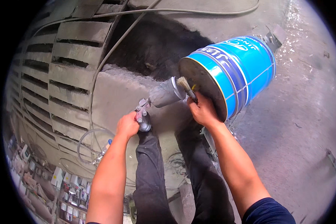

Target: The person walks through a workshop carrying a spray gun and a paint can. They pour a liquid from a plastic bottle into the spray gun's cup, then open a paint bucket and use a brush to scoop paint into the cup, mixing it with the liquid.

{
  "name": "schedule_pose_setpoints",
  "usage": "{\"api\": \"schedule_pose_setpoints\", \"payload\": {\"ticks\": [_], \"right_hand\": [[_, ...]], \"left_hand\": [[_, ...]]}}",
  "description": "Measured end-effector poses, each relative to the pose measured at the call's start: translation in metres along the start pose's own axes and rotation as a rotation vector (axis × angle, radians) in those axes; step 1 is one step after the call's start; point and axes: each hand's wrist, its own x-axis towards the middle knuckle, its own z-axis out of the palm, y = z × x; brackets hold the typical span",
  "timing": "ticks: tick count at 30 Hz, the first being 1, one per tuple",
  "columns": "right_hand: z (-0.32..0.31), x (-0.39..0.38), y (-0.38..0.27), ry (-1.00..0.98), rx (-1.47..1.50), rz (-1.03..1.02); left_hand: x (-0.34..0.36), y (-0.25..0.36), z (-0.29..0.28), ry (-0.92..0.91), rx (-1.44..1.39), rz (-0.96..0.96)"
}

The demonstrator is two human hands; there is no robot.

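Head view. A spray gun (142,111) sits in the left hand (127,125), which closes around it; its grey cup (162,95) tilts toward the brush (189,90) gripped by the right hand (205,110), near the blue drum (233,71). Both forearms (110,171) reach forward, converging.

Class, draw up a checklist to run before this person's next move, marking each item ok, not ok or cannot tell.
1. Silver metal spray gun gripped by left hand: ok.
2. Pale-bristled brush gripped by right hand: ok.
3. Brush clear of the grey cylindrical cup: cannot tell; bristles show close to its rim.
4. Right hand clear of shiny blue cylindrical drum: cannot tell.
5. Long pale hose apart from both hands: ok.
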Motion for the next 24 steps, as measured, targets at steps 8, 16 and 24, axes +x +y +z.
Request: {"api": "schedule_pose_setpoints", "payload": {"ticks": [8,16,24], "right_hand": [[0.011,-0.003,0.011,0.035,-0.069,-0.001],[0.011,-0.007,0.012,0.074,-0.109,-0.081],[0.021,-0.006,0.017,0.077,-0.117,-0.091]], "left_hand": [[-0.002,0.002,-0.002,-0.015,0.014,-0.024],[-0.003,-0.001,0.004,-0.039,0.054,-0.014],[0.001,-0.007,0.020,-0.039,0.019,-0.039]]}}
